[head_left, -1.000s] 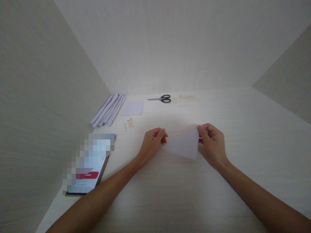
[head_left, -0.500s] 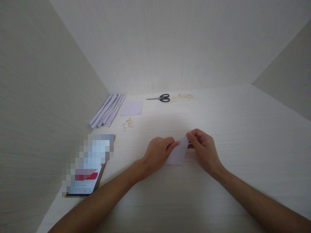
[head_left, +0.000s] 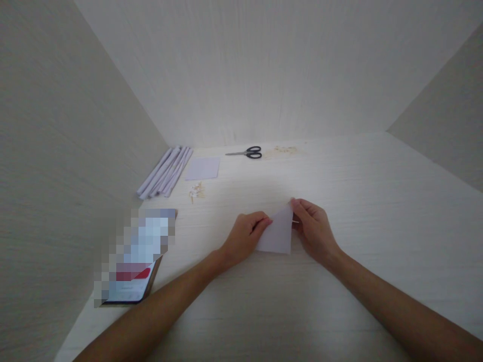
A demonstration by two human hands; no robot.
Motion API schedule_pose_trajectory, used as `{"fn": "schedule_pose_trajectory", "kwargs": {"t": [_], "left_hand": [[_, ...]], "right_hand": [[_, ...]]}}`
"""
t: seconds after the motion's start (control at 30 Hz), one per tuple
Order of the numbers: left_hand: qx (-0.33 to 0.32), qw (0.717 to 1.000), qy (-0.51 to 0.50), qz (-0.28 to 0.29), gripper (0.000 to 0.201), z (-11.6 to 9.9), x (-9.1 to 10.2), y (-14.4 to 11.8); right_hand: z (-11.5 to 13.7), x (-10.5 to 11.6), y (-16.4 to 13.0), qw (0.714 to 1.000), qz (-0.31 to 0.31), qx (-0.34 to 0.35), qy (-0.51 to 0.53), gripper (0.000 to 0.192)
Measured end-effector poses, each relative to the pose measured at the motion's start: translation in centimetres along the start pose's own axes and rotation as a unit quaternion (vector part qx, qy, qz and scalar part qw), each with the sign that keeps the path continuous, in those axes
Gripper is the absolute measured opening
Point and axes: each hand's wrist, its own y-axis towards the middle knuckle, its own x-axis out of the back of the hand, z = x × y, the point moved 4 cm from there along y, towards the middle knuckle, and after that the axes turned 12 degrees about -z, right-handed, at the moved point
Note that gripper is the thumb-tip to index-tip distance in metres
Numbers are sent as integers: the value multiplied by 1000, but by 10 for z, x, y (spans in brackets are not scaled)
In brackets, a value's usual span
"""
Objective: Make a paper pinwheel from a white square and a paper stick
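Observation:
A small sheet of white paper (head_left: 278,234) is held up between my two hands over the pale table. My left hand (head_left: 245,235) pinches its left side between thumb and fingers. At the paper's upper right corner, my right hand (head_left: 312,226) grips with thumb and fingertips. A thin pale stick (head_left: 295,221) shows by the right fingers, its ends hidden. Behind the paper, the other fingers are partly out of sight.
Several rolled paper tubes (head_left: 165,172) lie at the back left, beside a flat square of paper (head_left: 203,168). Scissors with black handles (head_left: 253,152) and scattered small sticks (head_left: 287,150) lie by the back wall. More short sticks (head_left: 196,191) are piled near a phone (head_left: 138,261).
My hands have moved slightly apart, and the paper is spread wider, with more of its face showing. Its upper right corner is a little higher.

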Motion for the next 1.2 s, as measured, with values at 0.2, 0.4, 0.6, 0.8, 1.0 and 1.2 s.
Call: {"fn": "schedule_pose_trajectory", "kwargs": {"t": [0.2, 0.4, 0.6, 0.8, 1.0, 1.2], "left_hand": [[2, 1000, 1, -5, 30, -2, -2, -3], [-19, 999, 29, 6, 30, -7, -6, -6], [-12, 999, 33, -12, 31, -3, -4, -12], [13, 999, 23, -26, 31, -2, -2, -12], [23, 999, -32, 26, 31, -4, -8, -12], [79, 989, -117, 45, 31, -6, -13, -10]], "right_hand": [[1, -6, -7, 996, 30, 5, -85, 19], [-2, -2, -3, 998, 7, -29, -55, 16], [15, 32, 27, 986, -155, 4, 56, 19], [14, 17, 19, 994, -11, 94, -46, 27], [16, 6, 1, 968, 41, 163, -186, 34], [17, -9, -11, 936, 87, 210, -270, 33]]}}
